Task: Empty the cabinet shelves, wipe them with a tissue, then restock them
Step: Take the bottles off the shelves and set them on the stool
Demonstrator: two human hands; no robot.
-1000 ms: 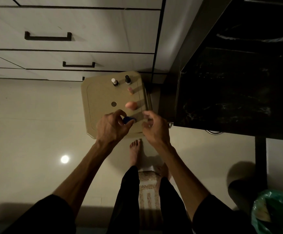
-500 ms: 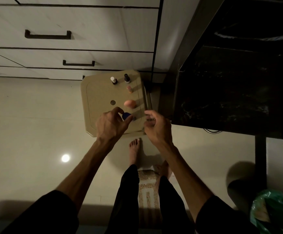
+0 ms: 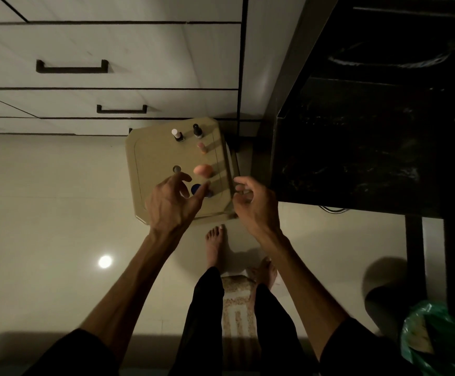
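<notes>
Hanging over the near end of a tan stool top (image 3: 150, 158), the left hand (image 3: 172, 204) has its fingers spread and loosely bent, holding nothing; the thumb tip lies at the edge of a blue-lidded jar (image 3: 198, 189) standing on the stool. Farther along the stool stand a white-capped bottle (image 3: 177, 134) and a black-capped bottle (image 3: 197, 131), with a small pink tube (image 3: 202, 147) and a pink egg-shaped sponge (image 3: 203, 170) between them and the jar. To the right, the right hand (image 3: 256, 204) hovers beside the stool's edge, fingers curled inward; whether they pinch anything cannot be told. Farthest right is the dark open cabinet (image 3: 370, 147), its shelves too dim to read
</notes>
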